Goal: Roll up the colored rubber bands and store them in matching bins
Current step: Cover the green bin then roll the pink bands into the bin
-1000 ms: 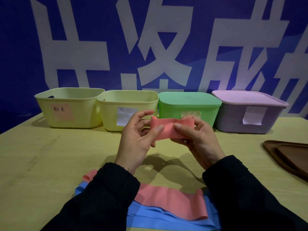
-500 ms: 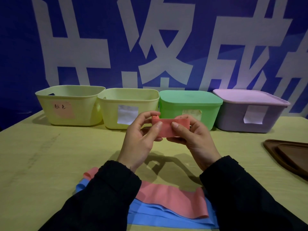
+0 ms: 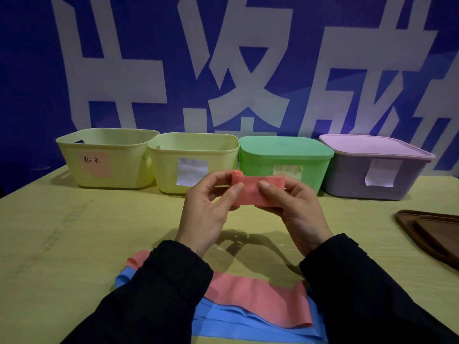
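I hold a pink rubber band (image 3: pixel 250 191) in the air above the table, its left end curled into a small roll. My left hand (image 3: pixel 208 209) pinches the rolled end and my right hand (image 3: pixel 295 207) pinches the flat stretch beside it. More pink band (image 3: pixel 258 300) lies on the table under my forearms, on top of blue bands (image 3: pixel 238 324). At the back stands an open yellow bin with a pink label (image 3: pixel 106 157), then a second open yellow bin with a white label (image 3: pixel 193 162).
A green lidded bin (image 3: pixel 285 155) and a purple lidded bin (image 3: pixel 372 167) stand to the right of the yellow ones. A brown tray (image 3: pixel 432 234) lies at the table's right edge. A blue banner wall stands behind the bins.
The held band's left end has curled into a tighter small roll between my fingers, and the stretch between my hands looks shorter. Both hands stay in about the same place.
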Demonstrator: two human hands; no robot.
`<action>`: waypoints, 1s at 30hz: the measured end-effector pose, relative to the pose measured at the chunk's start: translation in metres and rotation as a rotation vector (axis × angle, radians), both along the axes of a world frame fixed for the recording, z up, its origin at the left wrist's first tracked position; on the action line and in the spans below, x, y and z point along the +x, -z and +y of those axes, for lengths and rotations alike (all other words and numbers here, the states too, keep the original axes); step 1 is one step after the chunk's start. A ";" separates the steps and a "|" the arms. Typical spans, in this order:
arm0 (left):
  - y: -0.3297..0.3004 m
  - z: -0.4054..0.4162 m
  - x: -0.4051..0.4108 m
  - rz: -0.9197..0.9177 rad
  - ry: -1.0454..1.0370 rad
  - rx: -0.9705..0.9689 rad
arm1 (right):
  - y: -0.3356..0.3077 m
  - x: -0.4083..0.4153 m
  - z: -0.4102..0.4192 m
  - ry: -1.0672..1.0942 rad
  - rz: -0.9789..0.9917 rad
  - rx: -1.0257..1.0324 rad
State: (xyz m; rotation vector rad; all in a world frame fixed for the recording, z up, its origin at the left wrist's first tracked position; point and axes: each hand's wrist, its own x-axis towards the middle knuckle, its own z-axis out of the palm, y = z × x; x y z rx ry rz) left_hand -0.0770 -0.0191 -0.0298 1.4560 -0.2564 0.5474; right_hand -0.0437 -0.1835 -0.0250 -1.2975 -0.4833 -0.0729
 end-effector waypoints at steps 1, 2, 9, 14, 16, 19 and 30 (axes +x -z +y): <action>0.001 -0.001 0.000 0.001 0.020 0.006 | 0.000 0.000 0.000 0.007 0.003 0.009; 0.001 -0.002 0.000 0.006 0.044 0.011 | 0.000 0.000 -0.001 0.008 0.004 0.011; 0.000 -0.002 -0.002 -0.003 0.047 0.037 | 0.004 0.001 0.002 0.025 -0.036 -0.053; -0.001 -0.003 -0.002 0.029 0.047 -0.012 | 0.003 0.001 0.001 0.060 -0.048 -0.049; 0.000 -0.002 -0.002 0.018 0.028 0.007 | 0.003 0.002 0.000 0.054 -0.038 -0.058; 0.002 -0.001 -0.001 0.010 0.023 0.036 | 0.005 0.003 0.001 0.031 -0.030 -0.076; 0.001 -0.005 -0.002 0.028 0.033 0.029 | 0.006 0.003 0.001 0.033 -0.042 -0.103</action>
